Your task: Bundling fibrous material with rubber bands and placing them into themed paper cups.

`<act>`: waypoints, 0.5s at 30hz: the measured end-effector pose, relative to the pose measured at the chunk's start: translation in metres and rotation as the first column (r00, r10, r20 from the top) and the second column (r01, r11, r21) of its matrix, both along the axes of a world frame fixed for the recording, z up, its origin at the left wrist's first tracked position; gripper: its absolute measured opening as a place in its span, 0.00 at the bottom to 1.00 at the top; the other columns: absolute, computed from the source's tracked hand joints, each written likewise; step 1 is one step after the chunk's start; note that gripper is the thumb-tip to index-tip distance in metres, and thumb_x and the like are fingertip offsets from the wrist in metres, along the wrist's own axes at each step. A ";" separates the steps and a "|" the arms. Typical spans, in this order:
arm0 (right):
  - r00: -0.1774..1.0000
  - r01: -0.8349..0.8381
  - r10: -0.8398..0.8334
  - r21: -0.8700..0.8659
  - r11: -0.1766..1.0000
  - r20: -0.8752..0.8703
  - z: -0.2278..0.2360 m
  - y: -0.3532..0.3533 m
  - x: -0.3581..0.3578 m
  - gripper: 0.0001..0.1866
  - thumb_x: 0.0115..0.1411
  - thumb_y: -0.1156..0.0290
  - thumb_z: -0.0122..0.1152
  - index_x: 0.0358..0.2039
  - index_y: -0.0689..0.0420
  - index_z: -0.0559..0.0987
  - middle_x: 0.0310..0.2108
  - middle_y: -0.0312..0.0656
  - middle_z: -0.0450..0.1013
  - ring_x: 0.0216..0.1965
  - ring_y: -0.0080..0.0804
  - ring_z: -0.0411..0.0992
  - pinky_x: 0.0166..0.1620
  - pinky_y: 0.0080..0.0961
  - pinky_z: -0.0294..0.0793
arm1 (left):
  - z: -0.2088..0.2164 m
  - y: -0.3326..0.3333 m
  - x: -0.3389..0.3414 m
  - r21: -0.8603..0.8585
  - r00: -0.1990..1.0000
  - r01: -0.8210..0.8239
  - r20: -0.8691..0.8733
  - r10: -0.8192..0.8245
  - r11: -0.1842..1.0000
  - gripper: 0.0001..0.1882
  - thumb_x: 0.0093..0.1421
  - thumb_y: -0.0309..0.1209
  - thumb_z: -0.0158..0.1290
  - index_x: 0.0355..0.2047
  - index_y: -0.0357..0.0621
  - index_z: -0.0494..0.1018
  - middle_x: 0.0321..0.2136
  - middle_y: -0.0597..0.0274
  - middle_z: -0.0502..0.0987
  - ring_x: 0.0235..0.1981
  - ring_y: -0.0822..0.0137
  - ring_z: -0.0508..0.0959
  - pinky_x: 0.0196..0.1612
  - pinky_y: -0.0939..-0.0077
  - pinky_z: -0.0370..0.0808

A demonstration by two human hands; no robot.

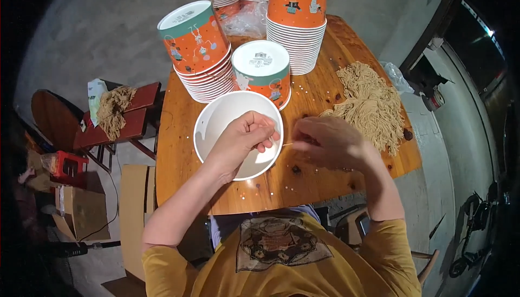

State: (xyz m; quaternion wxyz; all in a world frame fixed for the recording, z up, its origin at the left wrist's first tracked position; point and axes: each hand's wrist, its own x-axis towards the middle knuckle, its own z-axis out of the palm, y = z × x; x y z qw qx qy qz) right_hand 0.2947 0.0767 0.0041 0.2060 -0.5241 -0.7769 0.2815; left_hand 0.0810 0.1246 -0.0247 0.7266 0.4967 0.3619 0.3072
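Note:
A white paper bucket lies mouth toward me near the front of the wooden table. My left hand reaches across its opening. The thumb and fingers are pinched together by the right rim, and what they hold is hidden. Just outside that rim, a short pale strand runs toward my right hand. Motion smears the right hand's fingers, so their grip cannot be made out. Beyond it spreads a heap of tan cords.
Upside-down stacks of orange and green paper buckets stand left, centre and far right. Clear plastic lies behind them. Small pale bits dot the wooden table. More cords hang on a red bench at left.

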 end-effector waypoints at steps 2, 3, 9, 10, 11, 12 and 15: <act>0.926 -0.187 0.100 0.211 0.959 0.365 0.003 0.002 0.006 0.10 0.57 0.63 0.58 0.31 0.58 0.74 0.27 0.42 0.73 0.28 0.38 0.73 0.33 0.31 0.71 | 0.001 0.000 0.001 0.065 0.996 0.062 -0.074 -0.057 0.996 0.05 0.62 0.28 0.50 0.37 0.41 0.71 0.29 0.68 0.75 0.28 0.80 0.70 0.33 0.87 0.67; 0.926 -0.187 0.100 0.213 0.959 0.364 0.011 0.005 0.005 0.10 0.57 0.63 0.58 0.31 0.58 0.74 0.27 0.42 0.73 0.28 0.38 0.73 0.33 0.31 0.71 | 0.001 0.000 0.001 0.066 0.996 0.062 -0.076 -0.057 0.996 0.05 0.62 0.28 0.50 0.37 0.41 0.71 0.29 0.68 0.75 0.28 0.80 0.70 0.33 0.87 0.67; 0.923 -0.378 0.379 0.028 0.925 -0.062 0.025 0.028 -0.009 0.07 0.58 0.69 0.56 0.28 0.59 0.73 0.23 0.41 0.71 0.27 0.32 0.71 0.34 0.28 0.70 | -0.001 0.001 0.000 0.116 0.992 0.102 -0.079 -0.093 0.988 0.06 0.61 0.27 0.50 0.36 0.38 0.74 0.27 0.69 0.73 0.26 0.80 0.68 0.32 0.87 0.66; 0.912 -0.392 0.380 -0.054 0.918 -0.154 0.026 0.030 -0.011 0.07 0.58 0.70 0.56 0.27 0.59 0.75 0.23 0.39 0.70 0.26 0.27 0.69 0.32 0.25 0.70 | -0.003 0.001 -0.002 0.085 0.995 0.079 -0.064 -0.074 0.993 0.06 0.60 0.25 0.49 0.36 0.39 0.73 0.27 0.69 0.73 0.26 0.81 0.68 0.31 0.87 0.66; 0.896 -0.410 0.371 -0.134 0.902 -0.245 0.027 0.032 -0.013 0.06 0.58 0.70 0.56 0.27 0.59 0.76 0.22 0.36 0.70 0.25 0.21 0.68 0.30 0.21 0.69 | -0.003 0.002 -0.003 0.052 0.997 0.056 -0.049 -0.054 0.997 0.06 0.59 0.24 0.49 0.36 0.39 0.73 0.26 0.69 0.73 0.25 0.81 0.68 0.31 0.87 0.66; 0.896 -0.410 0.372 -0.131 0.903 -0.243 0.026 0.033 -0.016 0.06 0.58 0.70 0.56 0.27 0.59 0.76 0.22 0.36 0.70 0.25 0.21 0.68 0.30 0.21 0.69 | -0.002 0.004 -0.005 0.056 0.997 0.056 -0.049 -0.054 0.997 0.06 0.59 0.24 0.49 0.36 0.39 0.73 0.26 0.69 0.73 0.25 0.81 0.68 0.31 0.87 0.66; 0.887 -0.329 0.178 -0.311 0.892 -0.427 0.019 0.036 -0.030 0.07 0.58 0.68 0.57 0.29 0.56 0.79 0.20 0.31 0.69 0.19 0.16 0.64 0.23 0.16 0.67 | -0.002 0.004 -0.014 0.038 1.000 -0.018 -0.017 0.018 0.999 0.05 0.57 0.21 0.48 0.34 0.39 0.72 0.24 0.70 0.72 0.24 0.81 0.67 0.29 0.87 0.64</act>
